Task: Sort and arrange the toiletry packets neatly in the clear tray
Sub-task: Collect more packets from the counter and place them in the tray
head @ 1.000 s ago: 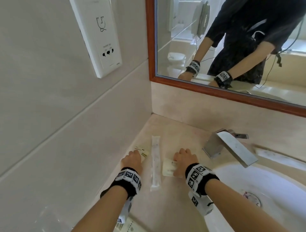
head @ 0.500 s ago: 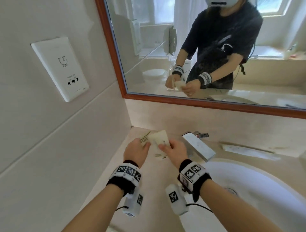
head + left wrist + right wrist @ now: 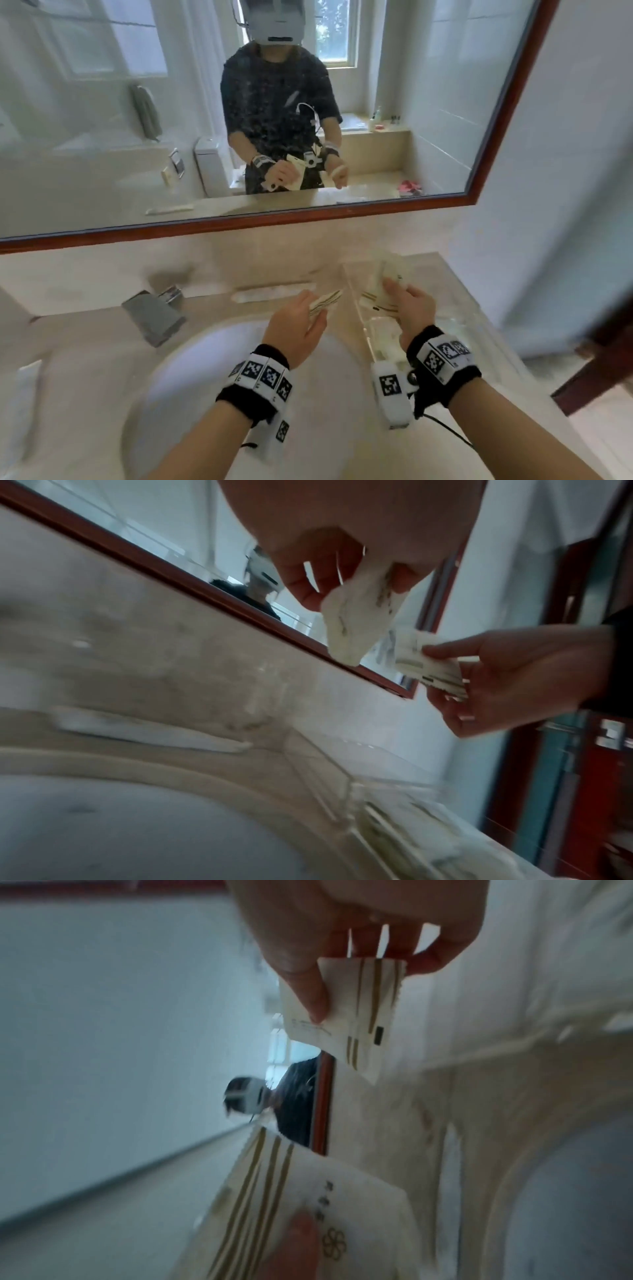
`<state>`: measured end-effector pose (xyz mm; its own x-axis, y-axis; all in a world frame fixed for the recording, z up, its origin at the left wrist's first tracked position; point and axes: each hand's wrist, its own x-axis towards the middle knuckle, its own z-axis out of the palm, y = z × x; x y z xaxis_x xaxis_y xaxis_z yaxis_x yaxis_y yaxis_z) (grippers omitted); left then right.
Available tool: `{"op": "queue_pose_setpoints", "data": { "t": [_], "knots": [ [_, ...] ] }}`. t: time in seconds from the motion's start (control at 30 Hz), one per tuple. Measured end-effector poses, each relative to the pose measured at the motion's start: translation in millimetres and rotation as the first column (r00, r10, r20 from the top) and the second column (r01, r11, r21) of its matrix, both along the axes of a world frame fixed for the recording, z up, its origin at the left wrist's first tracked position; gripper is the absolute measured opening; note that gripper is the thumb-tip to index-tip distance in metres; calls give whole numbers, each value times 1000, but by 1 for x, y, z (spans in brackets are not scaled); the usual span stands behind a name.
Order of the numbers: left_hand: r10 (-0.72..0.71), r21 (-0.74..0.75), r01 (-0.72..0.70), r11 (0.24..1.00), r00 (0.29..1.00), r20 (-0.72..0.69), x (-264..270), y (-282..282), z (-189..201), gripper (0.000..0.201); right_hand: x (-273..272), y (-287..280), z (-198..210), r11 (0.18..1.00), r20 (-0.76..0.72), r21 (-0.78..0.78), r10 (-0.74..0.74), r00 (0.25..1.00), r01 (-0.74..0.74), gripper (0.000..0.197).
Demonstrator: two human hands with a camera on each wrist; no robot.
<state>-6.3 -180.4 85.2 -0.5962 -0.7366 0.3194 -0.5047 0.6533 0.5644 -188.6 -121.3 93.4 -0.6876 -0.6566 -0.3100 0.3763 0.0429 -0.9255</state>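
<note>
My left hand [image 3: 317,310] grips a cream toiletry packet with gold stripes [image 3: 325,300] above the counter, just left of the clear tray [image 3: 363,329]. In the left wrist view this packet [image 3: 356,620] hangs from the fingers. Over the tray, my right hand [image 3: 394,291] pinches a second striped packet [image 3: 378,294]; thumb and fingers clamp that packet [image 3: 352,1010] in the right wrist view. More packets [image 3: 387,349] lie in the tray's near end. A long white packet [image 3: 274,291] lies on the counter behind the sink.
A white basin [image 3: 205,394] lies below my forearms, with a metal faucet [image 3: 154,315] at its back left. A red-framed mirror [image 3: 274,219] runs along the back wall. A white wall and a dark door frame [image 3: 599,349] close off the right side.
Both hands lifted packets from the left end of the counter and carried them right across the basin to the clear tray. The head view swung right with them.
</note>
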Motion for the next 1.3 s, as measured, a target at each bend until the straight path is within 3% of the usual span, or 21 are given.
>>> {"op": "queue_pose_setpoints", "data": {
  "t": [0.13, 0.27, 0.3, 0.5, 0.73, 0.87, 0.93, 1.0, 1.07, 1.13, 1.2, 1.3],
  "knots": [
    [-157, -130, 168, 977, 984, 88, -96, 23, -17, 40, -91, 58, -29, 976, 46, 196, -105, 993, 94, 17],
    [-215, -197, 266, 944, 945, 248, -154, 34, -28, 19, -141, 83, -51, 928, 51, 347, -159, 986, 132, 26],
    [-214, -210, 276, 938, 937, 276, -164, 35, -33, 22, -148, 85, -56, 924, 82, 364, -157, 984, 117, 25],
    [-96, -99, 160, 982, 878, 468, -186, 31, -58, 16, -154, 78, -93, 936, 289, 350, -92, 953, -16, 27],
    [-69, -32, 111, 993, 792, 607, -181, 25, -76, 28, -137, 48, -111, 955, 396, 297, -143, 907, 21, 23],
    [-102, 3, 133, 991, 744, 661, -178, 24, -81, 30, -130, 37, -112, 940, 373, 339, -102, 922, -33, 29],
    [-136, 46, 141, 989, 737, 662, -178, 22, -82, 40, -129, 35, -112, 935, 320, 350, -52, 946, -67, 30],
    [-152, 67, 146, 987, 712, 685, -178, 22, -85, 48, -131, 34, -109, 923, 210, 372, 13, 978, -92, 32],
    [-138, 39, 154, 987, 707, 694, -177, 22, -86, 47, -133, 35, -102, 910, -19, 408, 87, 996, -72, 25],
    [-134, 27, 156, 987, 727, 673, -175, 22, -86, 38, -135, 36, -93, 888, -268, 457, 200, 942, -58, 20],
    [-147, 36, 164, 986, 741, 655, -174, 22, -87, 33, -137, 36, -91, 830, -441, 548, 390, 808, -101, 31],
    [-152, 32, 172, 985, 746, 649, -173, 23, -87, 33, -137, 32, -94, 609, -427, 769, 716, 552, -196, 42]
  ]
}}
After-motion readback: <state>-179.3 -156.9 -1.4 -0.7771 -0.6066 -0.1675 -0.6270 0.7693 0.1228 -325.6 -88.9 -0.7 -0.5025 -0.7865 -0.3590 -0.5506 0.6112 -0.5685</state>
